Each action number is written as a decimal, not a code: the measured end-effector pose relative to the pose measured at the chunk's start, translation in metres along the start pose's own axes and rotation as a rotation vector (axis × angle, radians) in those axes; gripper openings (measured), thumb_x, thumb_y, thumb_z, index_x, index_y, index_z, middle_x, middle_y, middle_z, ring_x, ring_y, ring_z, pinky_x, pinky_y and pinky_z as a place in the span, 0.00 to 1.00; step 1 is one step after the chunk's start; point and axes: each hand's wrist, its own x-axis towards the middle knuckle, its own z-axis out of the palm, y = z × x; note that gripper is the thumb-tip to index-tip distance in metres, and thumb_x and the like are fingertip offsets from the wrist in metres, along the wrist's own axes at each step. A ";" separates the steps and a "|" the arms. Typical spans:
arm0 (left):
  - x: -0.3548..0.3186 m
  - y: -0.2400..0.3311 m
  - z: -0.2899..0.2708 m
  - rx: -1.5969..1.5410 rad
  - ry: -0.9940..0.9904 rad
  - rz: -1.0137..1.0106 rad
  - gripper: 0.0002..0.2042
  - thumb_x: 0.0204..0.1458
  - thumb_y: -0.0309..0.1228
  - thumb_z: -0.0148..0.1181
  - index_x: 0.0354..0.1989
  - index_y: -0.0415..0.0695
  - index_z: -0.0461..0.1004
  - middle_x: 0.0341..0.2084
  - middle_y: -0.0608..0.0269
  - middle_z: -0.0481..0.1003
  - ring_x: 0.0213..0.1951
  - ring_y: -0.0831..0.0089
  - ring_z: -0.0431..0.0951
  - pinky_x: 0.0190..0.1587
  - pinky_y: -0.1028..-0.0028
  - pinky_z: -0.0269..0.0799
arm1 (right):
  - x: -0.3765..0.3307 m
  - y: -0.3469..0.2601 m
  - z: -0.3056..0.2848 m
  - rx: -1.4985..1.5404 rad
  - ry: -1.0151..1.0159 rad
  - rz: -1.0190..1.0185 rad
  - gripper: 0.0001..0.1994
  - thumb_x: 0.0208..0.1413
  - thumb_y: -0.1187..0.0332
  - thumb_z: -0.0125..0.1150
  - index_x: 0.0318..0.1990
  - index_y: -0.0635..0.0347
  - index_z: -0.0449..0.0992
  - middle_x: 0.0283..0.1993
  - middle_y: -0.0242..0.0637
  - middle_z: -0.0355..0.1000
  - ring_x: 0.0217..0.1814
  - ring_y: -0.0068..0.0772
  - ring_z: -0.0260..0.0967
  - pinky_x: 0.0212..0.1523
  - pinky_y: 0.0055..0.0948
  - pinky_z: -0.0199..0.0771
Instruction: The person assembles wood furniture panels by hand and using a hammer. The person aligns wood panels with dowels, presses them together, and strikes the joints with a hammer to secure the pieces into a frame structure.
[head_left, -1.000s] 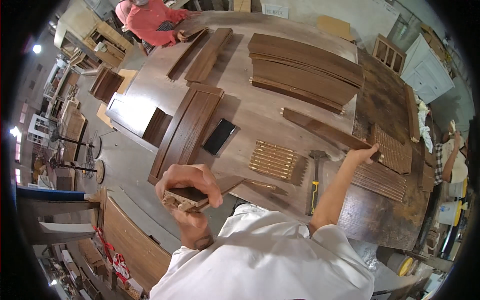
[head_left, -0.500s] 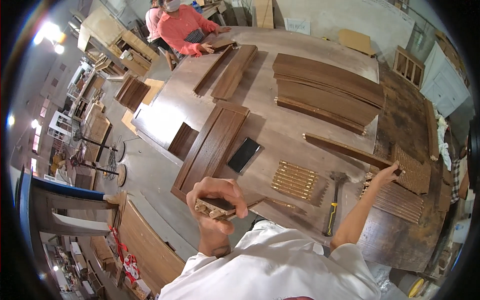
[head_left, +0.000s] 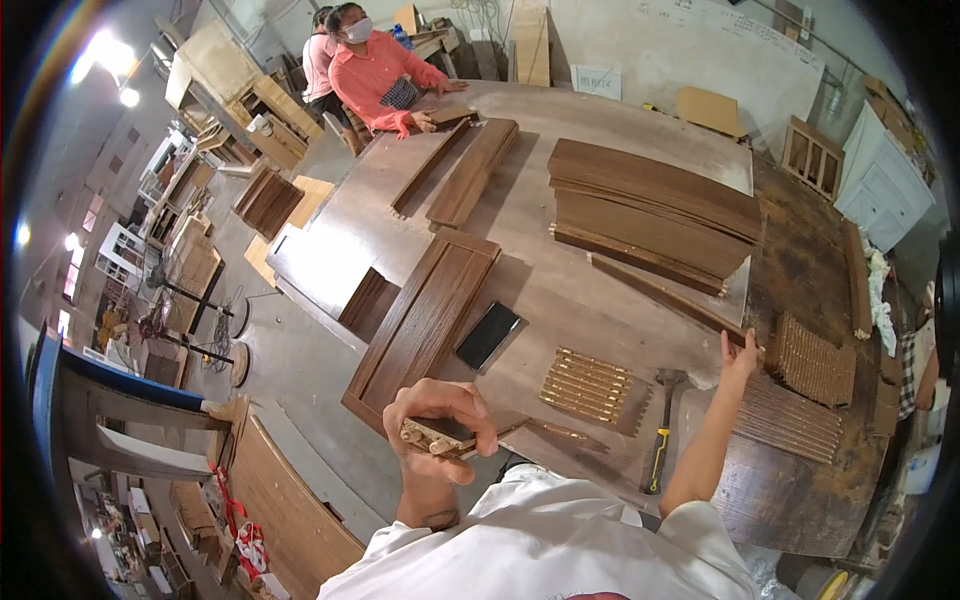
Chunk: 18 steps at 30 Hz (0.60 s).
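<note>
My left hand (head_left: 445, 415) is wrapped round a brown wooden rail (head_left: 430, 437), its end with pale dowels turned up toward me. Over the table's right part, my right hand (head_left: 738, 358) grips the near end of a long narrow wooden strip (head_left: 665, 297) between thumb and fingers. That strip slants away to the left, toward a stack of wide brown boards (head_left: 655, 205). Just right of my left hand, a thin wooden piece with a dowel tip (head_left: 555, 430) shows at the table's near edge.
On the table are a framed panel (head_left: 425, 320), a black phone (head_left: 488, 336), a row of dowelled strips (head_left: 587, 385) and a hammer (head_left: 660, 435). Ribbed stacks of strips (head_left: 815, 360) stand at the right. A person in a coral shirt (head_left: 385, 80) is at the far left edge.
My right hand has moved left, and the long strip has shifted left and away with it. My left hand keeps its hold on the rail. The view has tilted slightly upward.
</note>
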 end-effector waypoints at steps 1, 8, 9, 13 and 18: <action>0.000 0.000 0.000 -0.001 0.003 0.000 0.32 0.33 0.41 0.79 0.35 0.26 0.69 0.14 0.52 0.73 0.17 0.72 0.74 0.22 0.80 0.67 | 0.013 0.009 0.006 0.020 0.011 0.034 0.18 0.62 0.64 0.54 0.56 0.63 0.68 0.53 0.45 0.64 0.49 0.40 0.67 0.48 0.39 0.83; 0.002 -0.007 -0.006 -0.069 -0.038 0.032 0.30 0.34 0.37 0.79 0.36 0.25 0.68 0.18 0.48 0.74 0.18 0.68 0.76 0.23 0.76 0.70 | 0.078 0.050 0.037 -0.033 -0.166 0.252 0.31 0.61 0.67 0.54 0.64 0.73 0.48 0.61 0.55 0.52 0.59 0.53 0.59 0.57 0.44 0.74; -0.001 -0.003 -0.005 -0.063 -0.006 0.028 0.31 0.34 0.37 0.79 0.36 0.24 0.68 0.19 0.47 0.74 0.19 0.68 0.76 0.23 0.75 0.71 | 0.052 0.061 0.060 -0.054 -0.156 0.264 0.32 0.61 0.67 0.55 0.65 0.75 0.46 0.63 0.57 0.49 0.61 0.56 0.57 0.59 0.44 0.72; 0.001 -0.005 -0.004 -0.072 -0.011 0.033 0.30 0.33 0.35 0.79 0.36 0.25 0.69 0.20 0.47 0.74 0.19 0.68 0.76 0.22 0.75 0.73 | 0.052 0.068 0.078 0.041 -0.156 0.348 0.41 0.60 0.67 0.56 0.66 0.79 0.32 0.68 0.62 0.39 0.67 0.59 0.50 0.66 0.47 0.61; 0.003 -0.003 -0.001 -0.079 0.013 -0.014 0.30 0.32 0.35 0.79 0.37 0.25 0.69 0.21 0.45 0.75 0.19 0.67 0.77 0.22 0.75 0.73 | 0.064 0.079 0.079 0.136 -0.164 0.348 0.47 0.57 0.65 0.60 0.68 0.71 0.27 0.71 0.56 0.31 0.67 0.59 0.49 0.67 0.50 0.57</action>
